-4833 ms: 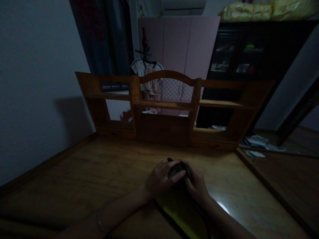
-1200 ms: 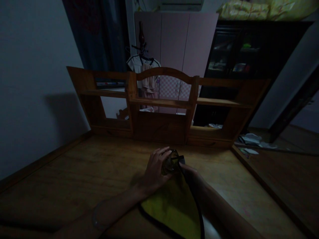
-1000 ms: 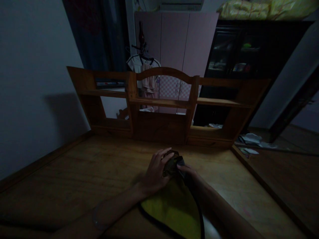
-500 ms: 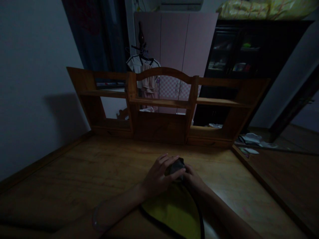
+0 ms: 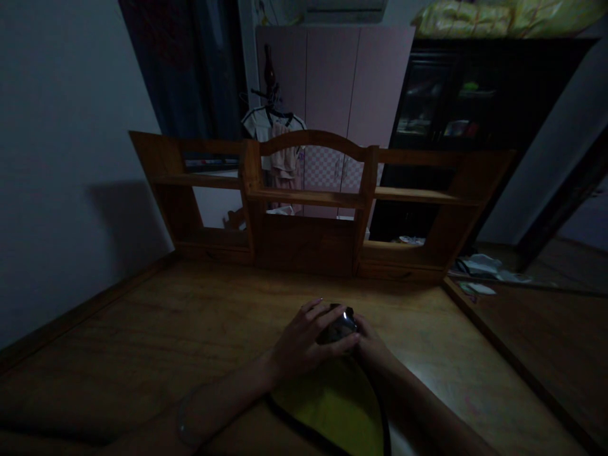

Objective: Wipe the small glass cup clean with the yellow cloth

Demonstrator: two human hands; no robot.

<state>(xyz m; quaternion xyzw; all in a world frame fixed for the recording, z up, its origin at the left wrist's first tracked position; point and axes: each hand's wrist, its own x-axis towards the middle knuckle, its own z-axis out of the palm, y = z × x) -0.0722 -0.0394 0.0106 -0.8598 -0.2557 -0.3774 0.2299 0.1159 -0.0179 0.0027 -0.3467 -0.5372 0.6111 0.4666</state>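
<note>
A small, dark, rounded object with a glossy surface (image 5: 346, 323) is between my hands; its kind cannot be made out in the dim light. My left hand (image 5: 304, 342) is wrapped over its left side, with the thumb along the near edge and the fingers across the top. From the right, my right hand (image 5: 373, 343) grips the object's edge, its fingertips partly hidden behind it. Beneath and in front of the hands lies a flat yellow-green piece with a black border (image 5: 339, 402), on the wooden tabletop (image 5: 190, 316). My left forearm covers part of its left edge.
A wooden shelf unit (image 5: 308, 201) stands along the table's far edge. A white wall (image 5: 71, 158) borders the left side, and a raised wooden rim (image 5: 503, 354) runs along the right. Beyond are a pink wardrobe (image 5: 327, 82), hanging clothes (image 5: 282, 136) and a dark cabinet (image 5: 456, 95).
The dark object has turned slightly in my hands, and a bright reflection now shows on its surface. Both hands have shifted slightly to the right. The yellow-green piece stays about where it was.
</note>
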